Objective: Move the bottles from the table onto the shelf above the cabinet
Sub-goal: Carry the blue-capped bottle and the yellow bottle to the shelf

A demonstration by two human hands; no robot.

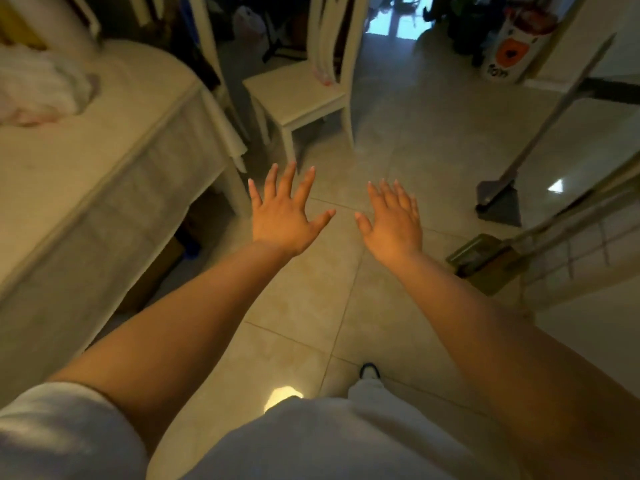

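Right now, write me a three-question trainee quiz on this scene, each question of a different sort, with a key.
1. True or false: the left hand is gripping a bottle.
2. Multiple choice: what lies directly below both spread hands? A) the cream cloth-covered table B) the beige tiled floor C) the seat of the white wooden chair
3. Fill in: the grey dustpan with its long handle stands on the person's ____ side.

Key:
1. False. The left hand and the right hand are both open and empty, fingers spread.
2. B. The table is off to the left and the chair is farther ahead.
3. Right.
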